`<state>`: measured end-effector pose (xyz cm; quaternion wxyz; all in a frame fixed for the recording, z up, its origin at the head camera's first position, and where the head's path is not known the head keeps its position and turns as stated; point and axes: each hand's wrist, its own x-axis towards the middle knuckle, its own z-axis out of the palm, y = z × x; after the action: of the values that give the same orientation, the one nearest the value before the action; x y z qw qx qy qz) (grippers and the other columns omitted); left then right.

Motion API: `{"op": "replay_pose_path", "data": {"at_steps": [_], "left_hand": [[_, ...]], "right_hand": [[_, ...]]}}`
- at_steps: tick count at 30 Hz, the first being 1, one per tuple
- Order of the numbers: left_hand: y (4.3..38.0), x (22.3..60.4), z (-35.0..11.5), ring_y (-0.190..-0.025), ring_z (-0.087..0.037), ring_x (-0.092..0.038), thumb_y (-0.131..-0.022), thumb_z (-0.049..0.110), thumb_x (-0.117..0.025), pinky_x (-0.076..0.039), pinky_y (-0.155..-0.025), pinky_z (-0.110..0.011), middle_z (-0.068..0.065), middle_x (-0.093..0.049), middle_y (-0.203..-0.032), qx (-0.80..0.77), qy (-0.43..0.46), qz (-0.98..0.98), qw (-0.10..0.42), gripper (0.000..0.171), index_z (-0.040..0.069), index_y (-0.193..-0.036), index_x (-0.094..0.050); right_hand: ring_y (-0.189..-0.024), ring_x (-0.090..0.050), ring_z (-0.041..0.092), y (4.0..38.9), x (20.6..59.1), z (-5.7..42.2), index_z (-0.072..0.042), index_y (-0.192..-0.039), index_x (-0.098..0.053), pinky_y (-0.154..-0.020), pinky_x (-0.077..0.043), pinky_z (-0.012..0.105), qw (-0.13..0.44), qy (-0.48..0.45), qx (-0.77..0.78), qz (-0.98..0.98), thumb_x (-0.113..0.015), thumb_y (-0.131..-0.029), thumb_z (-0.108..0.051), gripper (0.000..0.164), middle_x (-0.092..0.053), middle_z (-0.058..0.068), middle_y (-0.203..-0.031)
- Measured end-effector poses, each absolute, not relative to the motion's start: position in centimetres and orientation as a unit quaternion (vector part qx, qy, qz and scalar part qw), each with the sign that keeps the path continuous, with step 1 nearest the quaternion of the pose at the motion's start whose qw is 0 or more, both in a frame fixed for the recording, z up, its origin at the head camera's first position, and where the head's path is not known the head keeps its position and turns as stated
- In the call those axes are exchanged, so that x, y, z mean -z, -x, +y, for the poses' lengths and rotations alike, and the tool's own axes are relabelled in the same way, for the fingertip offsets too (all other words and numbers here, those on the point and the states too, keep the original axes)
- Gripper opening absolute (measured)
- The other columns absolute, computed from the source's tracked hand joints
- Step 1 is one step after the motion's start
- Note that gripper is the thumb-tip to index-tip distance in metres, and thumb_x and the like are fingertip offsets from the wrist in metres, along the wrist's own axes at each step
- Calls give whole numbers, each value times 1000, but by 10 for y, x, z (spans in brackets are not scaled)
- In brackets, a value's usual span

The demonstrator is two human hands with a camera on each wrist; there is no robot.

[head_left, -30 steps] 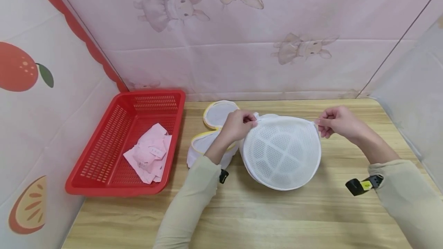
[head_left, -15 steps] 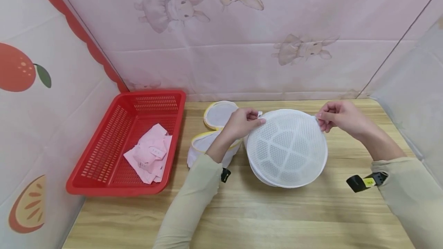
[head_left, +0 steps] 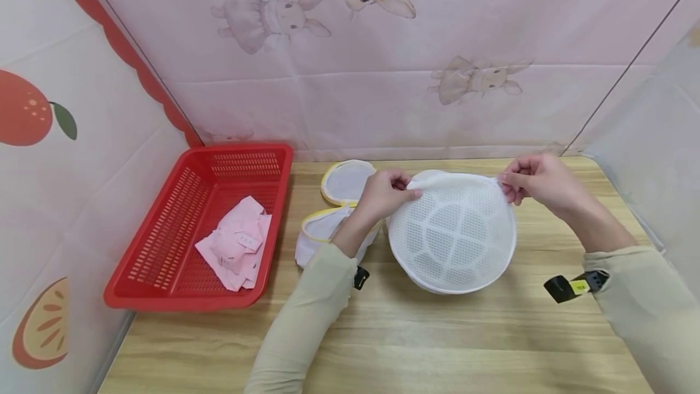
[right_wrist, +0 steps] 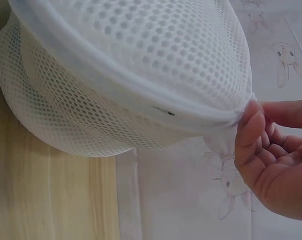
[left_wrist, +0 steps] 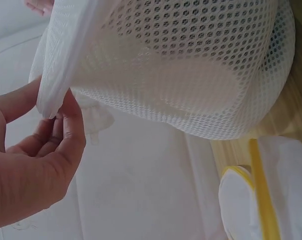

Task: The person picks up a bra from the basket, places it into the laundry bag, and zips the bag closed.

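A white mesh laundry bag (head_left: 454, 236), round with a stiff rim, is tilted toward me on the table's right half. My left hand (head_left: 385, 193) pinches its far left edge between thumb and fingers. In the left wrist view, the left hand (left_wrist: 41, 145) grips the white trim band. At the far right edge of the bag, my right hand (head_left: 538, 184) pinches the rim. The right wrist view has the right hand (right_wrist: 275, 155) bunching the trim at the fingertips. Inside the mesh, a pale rounded shape (left_wrist: 198, 87) shows faintly; its kind is unclear.
Left of the bag lies a smaller white pouch (head_left: 317, 242) with yellow trim, its round lid (head_left: 347, 182) folded back. A red plastic basket (head_left: 188, 303) at the left holds folded pink cloth (head_left: 237, 245). Printed fabric walls (head_left: 350, 108) border the wooden table (head_left: 437, 345).
Both hands rose slightly and shifted a little right with the bag's rim, which then dipped back slightly. Their pinch on the bag stays the same. Basket and pouch have not moved.
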<state>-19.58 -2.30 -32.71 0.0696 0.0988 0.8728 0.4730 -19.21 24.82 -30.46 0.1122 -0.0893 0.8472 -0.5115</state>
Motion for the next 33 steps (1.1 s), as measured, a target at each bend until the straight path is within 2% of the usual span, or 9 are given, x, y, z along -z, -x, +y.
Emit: {"op": "replay_pose_path", "data": {"at_steps": [5,11,17,21,24,29,33], "left_hand": [[195,334,-26,-67,-9,-51,-76,13,-75,-40,-58,-15,-1,-57,-72,-481,-88,871,46,16,3,-81,-64],[193,338,-32,-68,-10,-52,-75,12,-75,-42,-59,-16,-2,-59,-74,-502,-81,859,59,16,3,-82,-64],[193,337,-36,-77,-12,-58,-77,15,-73,-47,-68,-19,-4,-62,-86,-518,-102,844,95,21,3,-90,-61],[194,333,-36,-82,-13,-58,-82,20,-69,-47,-74,-23,-3,-63,-88,-527,-111,837,99,28,4,-102,-59],[196,330,-35,-82,-12,-58,-85,22,-66,-46,-74,-22,-2,-64,-87,-515,-123,843,101,28,5,-106,-60],[200,325,-31,-81,-11,-56,-86,18,-64,-45,-71,-18,-1,-64,-89,-471,-160,859,120,17,6,-98,-67],[200,321,-27,-80,-11,-54,-86,12,-64,-44,-69,-16,-3,-63,-87,-436,-188,871,127,13,4,-95,-67]], "right_hand": [[-55,-55,14,190,313,249,17,-87,-53,-51,-51,26,126,79,513,845,-49,-92,-1,18,-59,6,-66],[-57,-57,15,186,319,252,16,-88,-52,-54,-52,27,138,68,505,849,-49,-92,-3,19,-59,8,-69],[-59,-58,17,184,321,256,16,-90,-52,-55,-52,29,132,91,497,853,-50,-93,-4,20,-60,10,-70],[-59,-58,17,183,320,256,15,-90,-53,-55,-52,29,130,97,494,854,-51,-93,-4,20,-59,10,-71],[-59,-58,17,184,318,254,15,-89,-54,-55,-52,29,128,101,495,854,-51,-92,-5,20,-59,9,-70],[-57,-57,17,186,312,249,15,-88,-54,-54,-52,29,119,112,499,851,-51,-92,-2,19,-59,8,-68],[-56,-56,16,187,308,248,15,-87,-54,-53,-51,28,112,111,498,853,-51,-91,-2,18,-58,6,-67]]}}
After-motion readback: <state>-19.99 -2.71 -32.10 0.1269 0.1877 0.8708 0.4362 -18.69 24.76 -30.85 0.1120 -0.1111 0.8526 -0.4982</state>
